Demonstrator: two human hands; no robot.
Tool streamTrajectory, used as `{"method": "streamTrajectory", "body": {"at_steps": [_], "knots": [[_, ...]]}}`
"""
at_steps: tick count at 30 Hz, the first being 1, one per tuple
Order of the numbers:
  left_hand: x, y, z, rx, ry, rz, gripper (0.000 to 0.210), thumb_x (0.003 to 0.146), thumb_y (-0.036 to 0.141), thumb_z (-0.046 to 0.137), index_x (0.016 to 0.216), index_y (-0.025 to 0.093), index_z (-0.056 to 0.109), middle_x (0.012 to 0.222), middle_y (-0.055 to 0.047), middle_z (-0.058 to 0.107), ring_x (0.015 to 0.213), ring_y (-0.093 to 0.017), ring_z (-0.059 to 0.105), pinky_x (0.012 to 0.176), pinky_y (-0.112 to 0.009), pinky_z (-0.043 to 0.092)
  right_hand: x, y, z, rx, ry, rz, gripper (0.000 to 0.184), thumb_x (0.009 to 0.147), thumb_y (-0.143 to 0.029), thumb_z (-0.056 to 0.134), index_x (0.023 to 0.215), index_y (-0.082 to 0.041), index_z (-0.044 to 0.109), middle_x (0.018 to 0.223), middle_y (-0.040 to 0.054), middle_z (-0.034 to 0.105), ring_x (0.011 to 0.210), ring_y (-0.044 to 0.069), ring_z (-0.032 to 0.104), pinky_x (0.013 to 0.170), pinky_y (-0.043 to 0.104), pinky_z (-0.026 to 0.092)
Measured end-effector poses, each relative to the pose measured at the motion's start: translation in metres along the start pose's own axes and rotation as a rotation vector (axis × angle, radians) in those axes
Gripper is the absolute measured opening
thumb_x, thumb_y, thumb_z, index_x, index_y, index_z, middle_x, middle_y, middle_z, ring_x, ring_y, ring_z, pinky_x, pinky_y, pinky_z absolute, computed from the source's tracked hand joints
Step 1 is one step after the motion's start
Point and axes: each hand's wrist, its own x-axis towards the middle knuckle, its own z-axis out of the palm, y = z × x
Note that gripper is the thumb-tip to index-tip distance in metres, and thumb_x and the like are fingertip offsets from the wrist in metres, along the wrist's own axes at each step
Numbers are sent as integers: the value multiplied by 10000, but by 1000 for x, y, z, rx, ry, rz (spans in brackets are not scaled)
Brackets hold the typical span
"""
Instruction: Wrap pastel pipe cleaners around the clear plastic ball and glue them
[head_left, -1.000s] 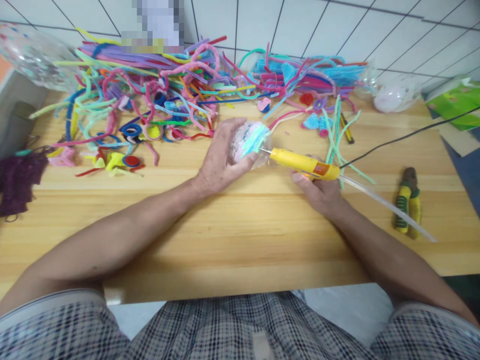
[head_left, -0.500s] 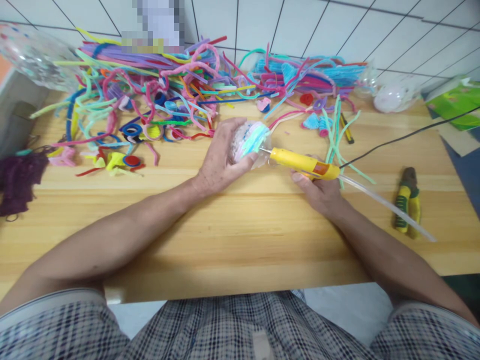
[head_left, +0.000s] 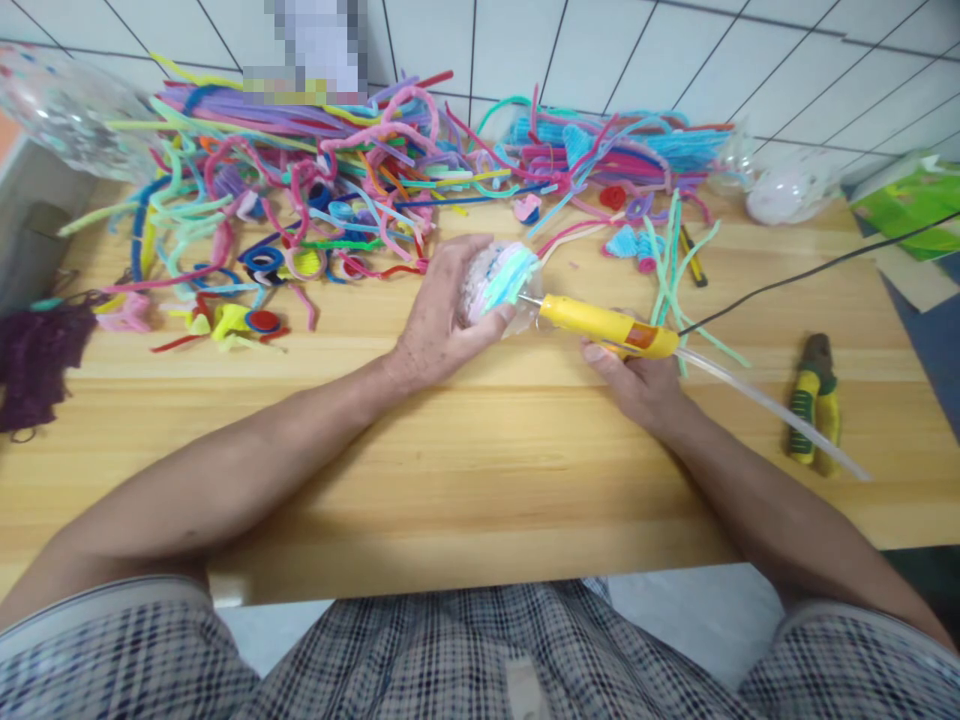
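Note:
My left hand [head_left: 454, 310] is wrapped round a rounded, ball-like piece [head_left: 510, 275] with pastel green, blue and lilac strands, partly covered by clear plastic. Its far left side is hidden under my fingers. My right hand [head_left: 637, 380] grips a yellow glue gun [head_left: 600, 322] by its handle, most of which the hand hides. The metal nozzle points left and meets the green strands, or comes very near them. From the gun's rear a long clear glue stick [head_left: 772, 410] sticks out to the lower right.
Tangled pipe cleaners [head_left: 300, 190] lie along the back of the wooden table [head_left: 450, 480]. Mint pipe cleaners [head_left: 667, 280] and a cutter [head_left: 694, 258] sit behind the gun. Pliers [head_left: 814, 405] lie at right. A black cord [head_left: 795, 275] runs rightward. Purple fabric [head_left: 41, 360] is at left.

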Motion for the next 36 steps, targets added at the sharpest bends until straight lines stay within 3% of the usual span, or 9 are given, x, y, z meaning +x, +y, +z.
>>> {"method": "streamTrajectory", "body": {"at_steps": [10, 18, 36], "knots": [[0, 1, 0, -5, -3, 4, 719, 1097, 718, 631, 1639, 291, 426, 1580, -153, 620, 1517, -368, 618, 1322, -583, 500, 0, 1, 0, -21, 10, -35, 270, 1090, -547, 674, 997, -294, 678, 919, 27, 679, 853, 247, 701, 803, 443, 640], [0, 2, -1, -6, -20, -16, 746, 1085, 750, 624, 1644, 302, 417, 1595, -152, 614, 1528, -381, 611, 1325, -591, 491, -1, 2, 1, 34, 29, 45, 302, 1037, -596, 730, 993, -298, 699, 938, 29, 710, 904, 260, 720, 888, 451, 651], [0, 1, -2, -5, -9, -1, 728, 1079, 734, 646, 1641, 326, 427, 1575, -140, 623, 1504, -368, 623, 1304, -598, 512, -1, 6, 2, 2, 24, -40, 264, 1070, -552, 698, 1028, -292, 692, 953, 29, 710, 920, 253, 738, 859, 441, 657]]}}
